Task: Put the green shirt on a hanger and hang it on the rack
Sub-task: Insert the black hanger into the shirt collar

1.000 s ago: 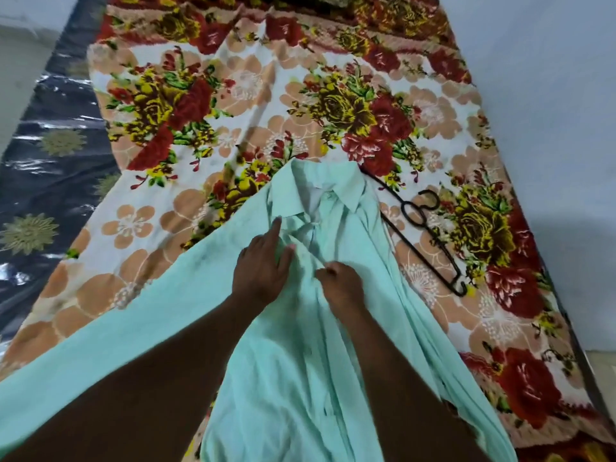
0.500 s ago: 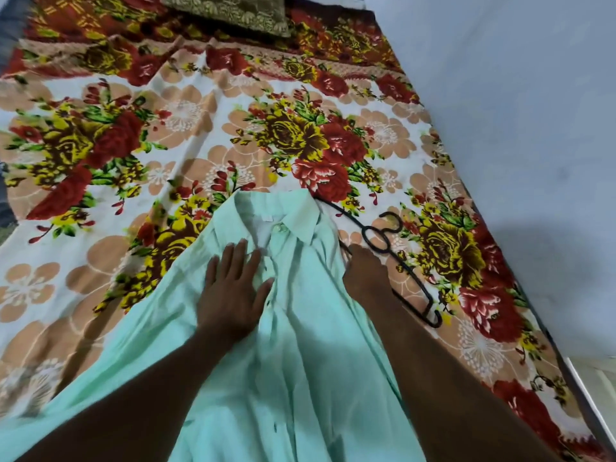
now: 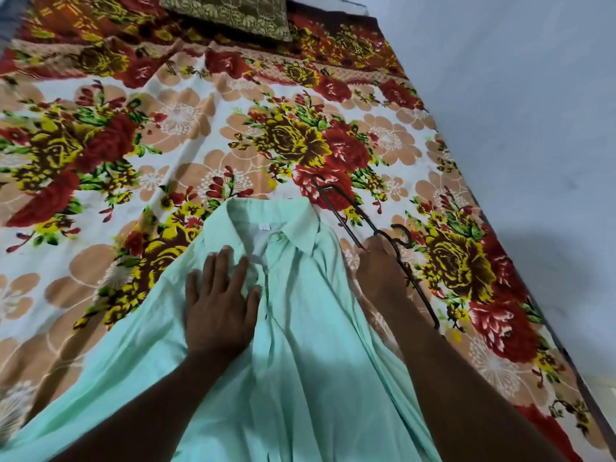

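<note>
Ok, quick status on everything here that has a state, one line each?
green shirt: spread flat on the bed, collar away from the person, front open below the collar, not on the hanger.
hanger: lying on the bedsheet beside the shirt's collar, empty.
left hand: open, palm flat on the shirt.
right hand: fingers at the hanger; grip unclear.

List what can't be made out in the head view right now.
- Rack: out of frame.
- Green shirt hem and sleeves: cut off by the bottom edge, covered by both forearms.
- Right hand grip on the black hanger: fingers hidden behind the knuckles.
- Collar label: too small to read.
</note>
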